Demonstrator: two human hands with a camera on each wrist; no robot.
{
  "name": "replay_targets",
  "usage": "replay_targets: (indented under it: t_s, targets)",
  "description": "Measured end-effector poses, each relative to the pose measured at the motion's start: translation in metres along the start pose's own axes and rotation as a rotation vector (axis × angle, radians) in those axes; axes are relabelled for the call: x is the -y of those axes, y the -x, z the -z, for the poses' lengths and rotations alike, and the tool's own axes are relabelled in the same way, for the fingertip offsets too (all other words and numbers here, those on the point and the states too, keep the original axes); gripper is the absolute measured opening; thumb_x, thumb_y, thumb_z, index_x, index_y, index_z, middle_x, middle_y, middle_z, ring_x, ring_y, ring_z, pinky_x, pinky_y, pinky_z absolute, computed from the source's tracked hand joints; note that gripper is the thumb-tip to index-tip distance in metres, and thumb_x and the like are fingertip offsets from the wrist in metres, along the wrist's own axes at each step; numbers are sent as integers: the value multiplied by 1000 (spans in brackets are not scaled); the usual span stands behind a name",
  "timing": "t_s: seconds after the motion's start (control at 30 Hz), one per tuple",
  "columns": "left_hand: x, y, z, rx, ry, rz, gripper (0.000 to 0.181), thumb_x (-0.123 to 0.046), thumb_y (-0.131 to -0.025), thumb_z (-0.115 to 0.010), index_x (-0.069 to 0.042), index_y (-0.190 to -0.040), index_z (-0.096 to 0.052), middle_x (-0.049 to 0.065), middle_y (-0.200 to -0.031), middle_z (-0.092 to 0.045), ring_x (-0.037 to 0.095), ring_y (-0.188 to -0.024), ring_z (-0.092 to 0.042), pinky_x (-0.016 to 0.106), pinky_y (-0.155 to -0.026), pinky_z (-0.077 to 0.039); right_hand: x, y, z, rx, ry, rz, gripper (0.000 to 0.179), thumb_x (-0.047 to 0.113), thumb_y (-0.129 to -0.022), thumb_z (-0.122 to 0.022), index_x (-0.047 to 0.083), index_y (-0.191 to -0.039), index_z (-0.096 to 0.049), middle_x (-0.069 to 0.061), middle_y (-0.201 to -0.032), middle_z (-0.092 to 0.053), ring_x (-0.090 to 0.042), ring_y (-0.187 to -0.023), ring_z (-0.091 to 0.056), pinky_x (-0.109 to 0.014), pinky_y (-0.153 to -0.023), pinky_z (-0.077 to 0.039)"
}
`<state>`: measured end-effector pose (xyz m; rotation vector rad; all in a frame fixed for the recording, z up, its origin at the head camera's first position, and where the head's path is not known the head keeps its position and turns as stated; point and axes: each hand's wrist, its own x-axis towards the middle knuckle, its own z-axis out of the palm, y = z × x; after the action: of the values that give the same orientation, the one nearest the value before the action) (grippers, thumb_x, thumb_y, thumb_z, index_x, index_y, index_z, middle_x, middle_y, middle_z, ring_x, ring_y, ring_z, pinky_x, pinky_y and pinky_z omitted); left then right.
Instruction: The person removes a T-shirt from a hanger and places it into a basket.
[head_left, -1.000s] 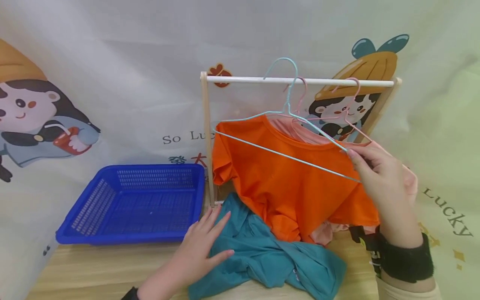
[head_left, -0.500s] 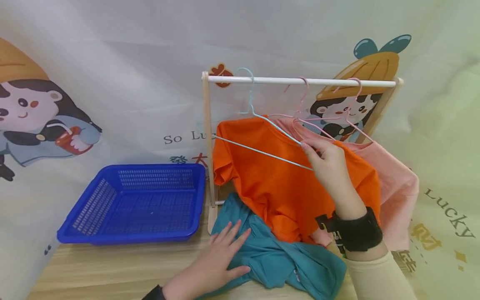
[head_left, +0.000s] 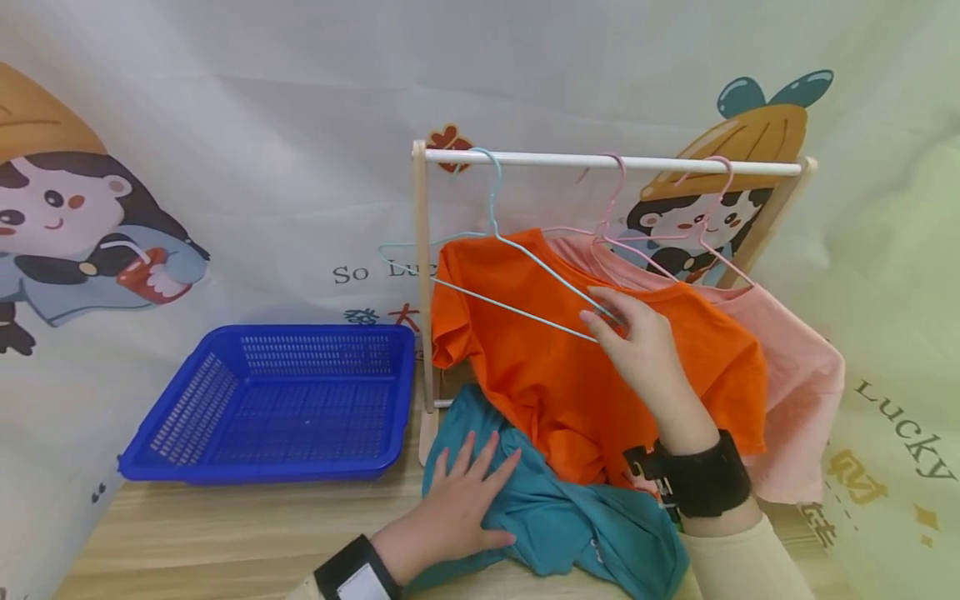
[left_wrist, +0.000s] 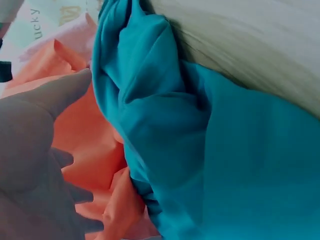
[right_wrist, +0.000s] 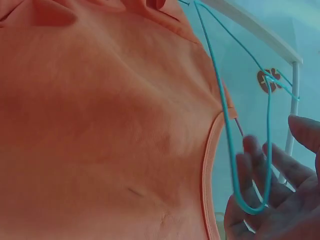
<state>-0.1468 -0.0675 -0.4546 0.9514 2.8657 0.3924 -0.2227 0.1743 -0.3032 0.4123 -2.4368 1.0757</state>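
By a clock laid over the head view: toward twelve, light-blue wire hanger, without garment, hooked over white rail near its left end. At four, just behind it, orange T-shirt. Also near four, beside the hanger's lower end, right-hand grip, fingers loosely parted, no pinch to see; contact with the wire impossible to tell. Between five and six, crumpled teal garment on wooden desk; at six, over this cloth, left-hand grip, fingers spread, holding nothing; pressure not clear.

Main danger, in judgement: unhooking of the hanger, caused by accidental upward knock from fingers so near its rounded end. Second: catching on wooden post at ten, because of the hanger's left corner projecting past it. Third: dragging of the orange T-shirt, by wire snagging at its neckline or by black wrist strap brushing the fabric at four. Possible also: more creasing of the teal garment, from careless sideways sweep of the palm.
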Motion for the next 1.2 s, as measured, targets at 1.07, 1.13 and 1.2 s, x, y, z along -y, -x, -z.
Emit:
replay_targets:
  t_s: [1.07,1.13,1.2]
  targets:
    - [-2,-24,-53,-6,67,111,53,-31,-69,-78,-13,-111,-53,12,-106,-48,29,-87,-53,39,-64,-50,-17,15,25,-201,-10,73,33,23,-89,-62,1,-113,-58,-10,-103,-55,-24,-95,-49,-44,-78,-40]
    - [-2,-23,-50,-18,126,101,47,-25,-71,-77,-11,-109,-54,11,-105,-49,25,-86,-55,36,-68,-50,-18,15,26,-204,-10,70,32,23,-89,-61,1,-113,-58,-10,-104,-55,-24,-94,-49,-44,-77,-40]
    - [-3,-23,-46,-46,173,90,39,-22,-72,-75,-11,-104,-54,8,-103,-49,21,-85,-56,33,-70,-49,-18,15,27,-207,-11,64,33,24,-89,-61,1,-113,-58,-10,-104,-55,-24,-94,-49,-44,-77,-41]
